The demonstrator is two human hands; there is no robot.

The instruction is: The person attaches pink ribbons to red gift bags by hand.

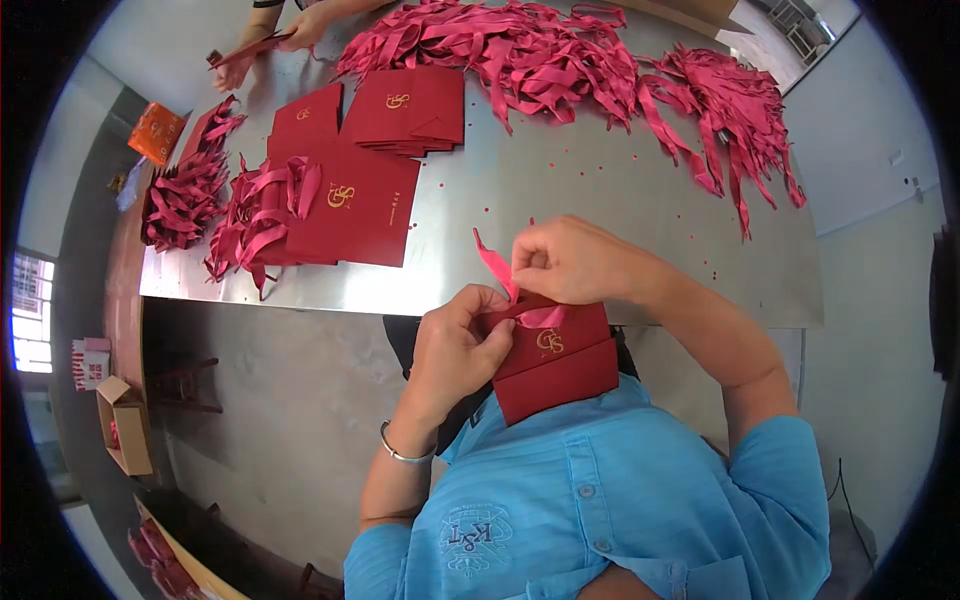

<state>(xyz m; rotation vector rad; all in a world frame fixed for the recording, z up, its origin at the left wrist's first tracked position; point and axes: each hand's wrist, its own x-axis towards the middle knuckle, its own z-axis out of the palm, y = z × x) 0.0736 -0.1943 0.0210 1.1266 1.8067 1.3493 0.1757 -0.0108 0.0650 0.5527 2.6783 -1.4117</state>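
Note:
Close to my body, at the table's front edge, is a small dark red paper bag point(560, 375) with a gold logo. My left hand point(455, 345) grips its top edge between thumb and fingers. Just above the bag's mouth, my right hand point(570, 260) is closed, its fingertips pinching a pink ribbon point(493, 262). One end of this ribbon sticks up to the left of those fingers; another part lies across the bag's front under the hand. Where the ribbon meets the bag is partly hidden by my fingers.
Across the metal table point(590, 200) lie a long heap of pink ribbons point(500, 50), a second ribbon bunch point(735, 110), stacked red bags point(410, 110) and ribboned bags point(260, 215). Another person's hands point(265, 55) hold a red piece at the far left. A cardboard box point(125, 430) stands left.

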